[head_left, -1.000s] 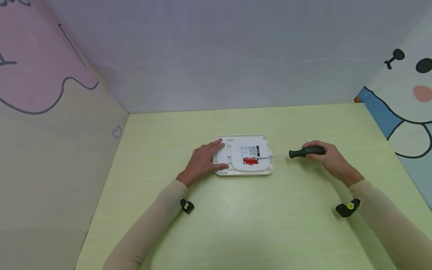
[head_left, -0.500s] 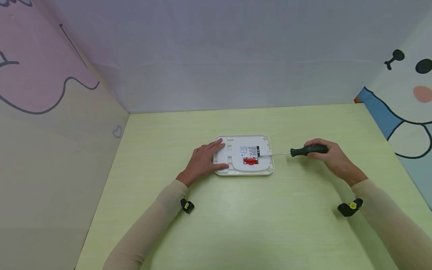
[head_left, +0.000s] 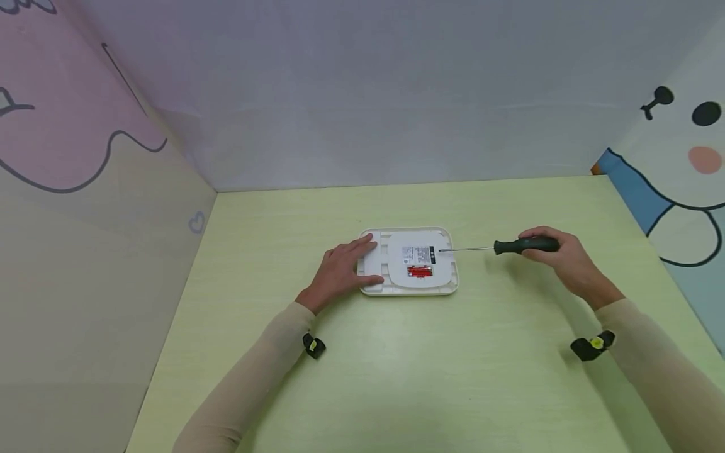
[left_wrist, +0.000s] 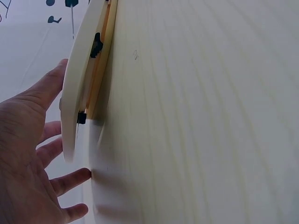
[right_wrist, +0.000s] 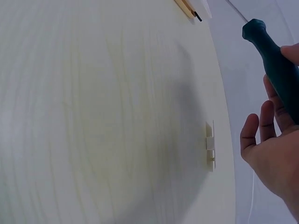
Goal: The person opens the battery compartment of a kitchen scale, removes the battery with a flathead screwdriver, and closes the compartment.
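A flat white device with rounded corners lies on the table, showing a printed label and an open slot with red batteries in it. My left hand rests on the device's left end with thumb and fingers spread. In the left wrist view, the device's edge shows a tan layer beneath it. My right hand grips the dark green handle of a screwdriver. Its thin metal shaft points left, with the tip over the device just right of the label; contact there cannot be made out.
A small white plastic piece lies on the table below my right hand in the right wrist view. The pale wooden table meets a grey back wall and side walls with cartoon drawings.
My right hand has moved right and slightly away from me with the screwdriver. Its tip has left the batteries and lifted up beside the label. My left hand and the device have stayed put.
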Demonstrator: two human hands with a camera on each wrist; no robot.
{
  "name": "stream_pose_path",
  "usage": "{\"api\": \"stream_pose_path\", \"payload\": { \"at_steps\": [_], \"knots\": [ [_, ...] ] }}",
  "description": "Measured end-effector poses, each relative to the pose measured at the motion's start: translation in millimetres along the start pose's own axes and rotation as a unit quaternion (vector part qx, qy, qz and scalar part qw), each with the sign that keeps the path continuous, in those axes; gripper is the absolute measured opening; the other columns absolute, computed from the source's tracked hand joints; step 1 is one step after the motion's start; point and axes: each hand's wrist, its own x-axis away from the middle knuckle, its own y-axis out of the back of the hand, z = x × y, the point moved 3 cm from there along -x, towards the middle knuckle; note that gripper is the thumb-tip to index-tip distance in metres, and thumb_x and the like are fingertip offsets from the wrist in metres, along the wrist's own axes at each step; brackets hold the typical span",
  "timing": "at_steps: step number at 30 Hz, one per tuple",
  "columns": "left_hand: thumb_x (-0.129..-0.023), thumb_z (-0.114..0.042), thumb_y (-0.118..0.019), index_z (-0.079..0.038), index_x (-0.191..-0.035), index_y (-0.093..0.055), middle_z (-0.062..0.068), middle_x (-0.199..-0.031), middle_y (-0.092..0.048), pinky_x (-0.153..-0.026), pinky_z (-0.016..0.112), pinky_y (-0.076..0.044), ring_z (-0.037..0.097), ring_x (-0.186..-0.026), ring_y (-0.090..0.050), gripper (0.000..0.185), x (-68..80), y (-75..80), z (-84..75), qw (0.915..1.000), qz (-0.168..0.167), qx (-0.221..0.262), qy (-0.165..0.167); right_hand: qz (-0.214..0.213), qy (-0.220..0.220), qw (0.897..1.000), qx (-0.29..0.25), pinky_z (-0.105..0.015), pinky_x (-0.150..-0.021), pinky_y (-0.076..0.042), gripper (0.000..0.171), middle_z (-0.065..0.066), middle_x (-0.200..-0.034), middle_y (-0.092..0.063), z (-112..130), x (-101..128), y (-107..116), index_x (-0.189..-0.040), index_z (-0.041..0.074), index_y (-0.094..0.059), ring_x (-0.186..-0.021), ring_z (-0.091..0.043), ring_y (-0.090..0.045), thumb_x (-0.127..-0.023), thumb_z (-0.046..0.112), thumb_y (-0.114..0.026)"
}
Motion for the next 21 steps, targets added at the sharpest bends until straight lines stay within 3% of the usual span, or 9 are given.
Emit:
{"api": "stream_pose_path", "payload": {
  "at_steps": [9, 21],
  "knots": [
    [-0.079, -0.066, -0.068, -0.028, -0.150, -0.041, -0.012, -0.160, -0.028, -0.111, 0.050, -0.030, 0.024, -0.140, -0.039, 0.085, 1.1, 0.4, 0.7, 1.0000, 0.005, -0.005, 0.001, -0.068, -0.040, 0.997, -0.008, -0.011, -0.076, -0.042, 0.048, 0.020, -0.115, -0.048, -5.9, 0.0, 5.7, -0.133, 0.005, -0.055, -0.101, -0.003, -0.046, -0.093, 0.028, -0.068],
    [-0.079, -0.066, -0.067, -0.028, -0.150, -0.040, -0.013, -0.160, -0.027, -0.111, 0.049, -0.030, 0.024, -0.140, -0.039, 0.084, 1.2, 1.2, -0.2, 0.9999, 0.007, -0.007, 0.000, -0.149, -0.092, 0.984, -0.023, -0.007, -0.072, -0.043, 0.047, 0.019, -0.108, -0.050, -14.7, 2.6, -7.2, -0.126, 0.013, -0.060, -0.096, 0.001, -0.050, -0.086, 0.035, -0.074]
  ]
}}
